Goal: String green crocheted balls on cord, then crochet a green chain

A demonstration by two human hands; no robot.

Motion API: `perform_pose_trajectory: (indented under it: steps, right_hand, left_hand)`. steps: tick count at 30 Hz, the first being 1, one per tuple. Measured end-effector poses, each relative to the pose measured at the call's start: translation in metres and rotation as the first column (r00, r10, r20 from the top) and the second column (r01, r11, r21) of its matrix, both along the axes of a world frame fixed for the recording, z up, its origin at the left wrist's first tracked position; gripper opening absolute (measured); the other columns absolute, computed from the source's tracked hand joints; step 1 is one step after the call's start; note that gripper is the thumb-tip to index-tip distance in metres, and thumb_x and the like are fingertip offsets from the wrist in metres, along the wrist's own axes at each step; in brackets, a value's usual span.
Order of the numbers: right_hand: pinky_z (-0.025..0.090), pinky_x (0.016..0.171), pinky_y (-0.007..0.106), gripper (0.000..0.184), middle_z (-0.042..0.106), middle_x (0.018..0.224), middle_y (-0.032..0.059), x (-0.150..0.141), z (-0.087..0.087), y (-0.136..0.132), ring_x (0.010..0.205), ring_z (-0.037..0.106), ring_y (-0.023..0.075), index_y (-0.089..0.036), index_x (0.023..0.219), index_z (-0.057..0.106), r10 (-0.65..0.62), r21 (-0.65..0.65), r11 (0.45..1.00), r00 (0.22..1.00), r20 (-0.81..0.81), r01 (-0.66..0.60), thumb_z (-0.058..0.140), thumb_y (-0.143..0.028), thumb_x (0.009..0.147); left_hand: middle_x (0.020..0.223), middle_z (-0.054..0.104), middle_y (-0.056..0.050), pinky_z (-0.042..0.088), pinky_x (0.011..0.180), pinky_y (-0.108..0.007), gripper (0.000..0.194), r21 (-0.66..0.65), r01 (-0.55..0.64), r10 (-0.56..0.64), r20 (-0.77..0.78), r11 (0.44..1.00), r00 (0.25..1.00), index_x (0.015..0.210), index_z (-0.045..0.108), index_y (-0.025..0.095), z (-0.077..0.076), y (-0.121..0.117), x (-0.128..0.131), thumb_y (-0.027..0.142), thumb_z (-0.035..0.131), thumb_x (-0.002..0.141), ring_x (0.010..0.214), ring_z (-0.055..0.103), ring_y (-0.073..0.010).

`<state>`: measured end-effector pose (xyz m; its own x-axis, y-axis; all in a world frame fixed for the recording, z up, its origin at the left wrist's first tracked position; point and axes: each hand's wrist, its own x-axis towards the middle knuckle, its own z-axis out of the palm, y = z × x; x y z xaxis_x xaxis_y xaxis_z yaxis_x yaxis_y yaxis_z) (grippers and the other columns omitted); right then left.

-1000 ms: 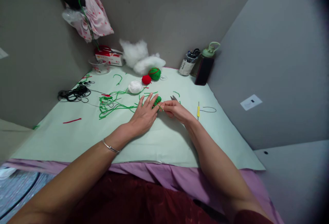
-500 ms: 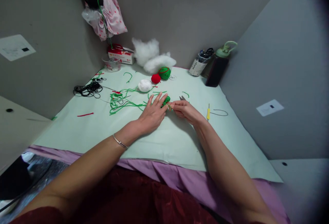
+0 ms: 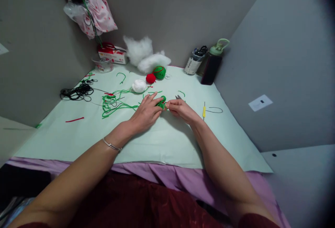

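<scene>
A small green crocheted piece (image 3: 162,104) with a bit of red on it lies at the middle of the table. My left hand (image 3: 146,112) rests over its left side, with the piece between index finger and thumb and the other fingers stretched out. At its right edge, my right hand (image 3: 180,109) is closed in a pinch; what the fingertips hold is too small to make out. Scissors (image 3: 178,97) lie partly hidden behind the right hand. Loose green yarn (image 3: 117,107) runs in tangled strands to the left of my left hand.
Behind the hands sit white (image 3: 139,86), red (image 3: 150,78) and green (image 3: 159,72) yarn balls, with white stuffing (image 3: 154,62) by the wall. Tangled black cord (image 3: 78,92) lies left. A yellow-handled tool (image 3: 204,111) lies right. A bottle (image 3: 211,65) and pen cup (image 3: 193,64) stand back right.
The whole view has shifted, so things appear further left. My left index finger and thumb are now on either side of the green piece; my right hand stays pinched at its edge.
</scene>
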<state>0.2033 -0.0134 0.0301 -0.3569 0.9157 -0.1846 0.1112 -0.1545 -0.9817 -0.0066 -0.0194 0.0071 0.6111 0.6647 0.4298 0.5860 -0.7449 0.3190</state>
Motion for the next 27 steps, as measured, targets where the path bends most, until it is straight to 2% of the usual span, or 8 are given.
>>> perform_pose_trajectory:
  steps: [3, 6, 9, 15, 19, 27]
  right_hand:
    - [0.011, 0.048, 0.027, 0.027, 0.033, 0.048, -0.0092, 0.0, 0.003, -0.002, 0.045, 0.02, 0.0055, -0.016, 0.074, 0.063, 0.047, 0.009, 0.999, 0.999, 0.015, -0.048, 0.073, -0.04, 0.083]
    - [0.01, 0.047, 0.027, 0.025, 0.034, 0.047, -0.0089, -0.002, 0.003, -0.003, 0.045, 0.02, 0.0057, -0.016, 0.073, 0.063, 0.079, 0.012, 0.997, 0.997, 0.025, -0.079, 0.071, -0.038, 0.083]
    - [0.01, 0.046, 0.027, 0.022, 0.035, 0.048, -0.0088, -0.003, 0.002, -0.004, 0.045, 0.02, 0.0055, -0.016, 0.073, 0.063, 0.096, 0.01, 0.995, 0.995, 0.029, -0.097, 0.069, -0.036, 0.082]
    - [0.013, 0.047, 0.026, 0.022, 0.036, 0.049, -0.0089, -0.004, -0.002, -0.003, 0.044, 0.023, 0.0058, -0.017, 0.075, 0.063, 0.114, 0.006, 0.993, 0.992, 0.051, -0.114, 0.069, -0.037, 0.082]
    - [0.014, 0.046, 0.026, 0.022, 0.038, 0.048, -0.008, -0.005, -0.004, -0.002, 0.044, 0.025, 0.0063, -0.017, 0.073, 0.063, 0.118, 0.025, 0.992, 0.99, 0.083, -0.121, 0.068, -0.036, 0.083]
    - [0.014, 0.046, 0.026, 0.022, 0.04, 0.049, -0.0079, -0.004, -0.001, -0.003, 0.044, 0.026, 0.0057, -0.016, 0.074, 0.064, 0.14, 0.034, 0.989, 0.986, 0.086, -0.143, 0.068, -0.035, 0.083]
  left_hand:
    - [0.133, 0.069, -0.008, 0.032, 0.125, -0.06, 0.023, 0.002, -0.046, 0.046, 0.133, 0.999, 0.99, 0.096, 0.074, 0.021, 0.003, 0.003, -0.004, 0.023, 0.051, 0.102, 0.148, 0.044, -0.0302]
    - [0.128, 0.069, -0.009, 0.037, 0.122, -0.058, 0.014, 0.014, -0.087, 0.082, 0.236, 0.996, 0.968, 0.098, 0.072, 0.022, 0.007, 0.004, -0.005, 0.024, 0.058, 0.099, 0.144, 0.047, -0.0294]
    - [0.127, 0.068, -0.009, 0.037, 0.121, -0.06, 0.01, 0.034, -0.077, 0.064, 0.282, 0.996, 0.957, 0.102, 0.07, 0.023, 0.008, 0.005, -0.005, 0.021, 0.062, 0.096, 0.145, 0.045, -0.0308]
    - [0.126, 0.069, -0.006, 0.027, 0.125, -0.064, 0.011, 0.075, -0.041, 0.019, 0.273, 0.996, 0.962, 0.089, 0.069, 0.023, 0.001, 0.008, -0.004, 0.018, 0.062, 0.094, 0.147, 0.045, -0.0328]
    - [0.125, 0.07, -0.008, 0.025, 0.126, -0.063, 0.016, 0.07, -0.022, 0.004, 0.244, 0.997, 0.97, 0.089, 0.067, 0.023, 0.0, 0.01, -0.004, 0.016, 0.055, 0.097, 0.148, 0.043, -0.0319]
    - [0.128, 0.069, -0.01, 0.026, 0.126, -0.061, 0.015, -0.025, 0.001, 0.005, 0.242, 1.0, 0.97, 0.091, 0.062, 0.021, -0.003, 0.012, -0.005, 0.02, 0.05, 0.1, 0.15, 0.041, -0.0319]
